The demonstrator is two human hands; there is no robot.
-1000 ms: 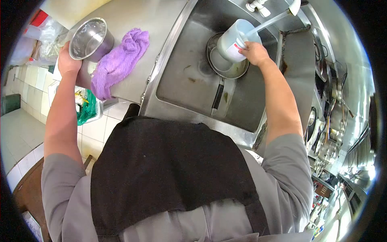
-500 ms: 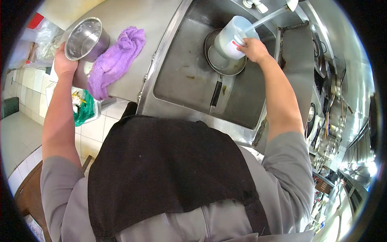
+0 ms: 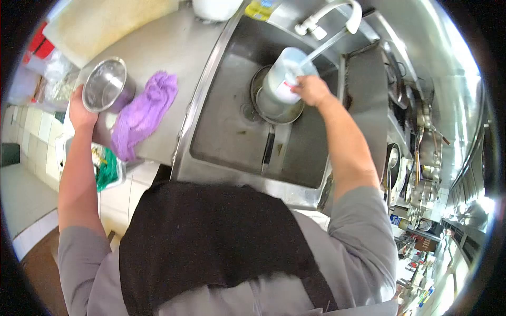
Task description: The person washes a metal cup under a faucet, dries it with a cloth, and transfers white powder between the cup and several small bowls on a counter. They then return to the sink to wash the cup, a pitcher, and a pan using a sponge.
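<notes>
My right hand (image 3: 314,90) is closed on the handle side of a translucent plastic measuring jug (image 3: 289,73) with a red mark. From the tap (image 3: 337,21), a stream of water runs into the jug, which is above or in a long-handled frying pan (image 3: 293,117) in the steel sink (image 3: 221,139). On the counter, my left hand (image 3: 83,109) wraps the near left side of a steel pot (image 3: 105,84); some fingers are hidden behind it. Right beside the pot lies a crumpled purple cloth (image 3: 145,116).
A whitish board (image 3: 100,26) and a white container (image 3: 216,8) lie at the back of the counter (image 3: 174,47). A yellow bottle (image 3: 259,9) stands behind the sink. Below left is a bin with a green bag (image 3: 108,171). Pans and utensils (image 3: 421,137) line the right.
The view has shifted, so the sink and counter appear lower and more of the tap shows. The jug is still under the stream in my right hand. My left hand stays at the pot.
</notes>
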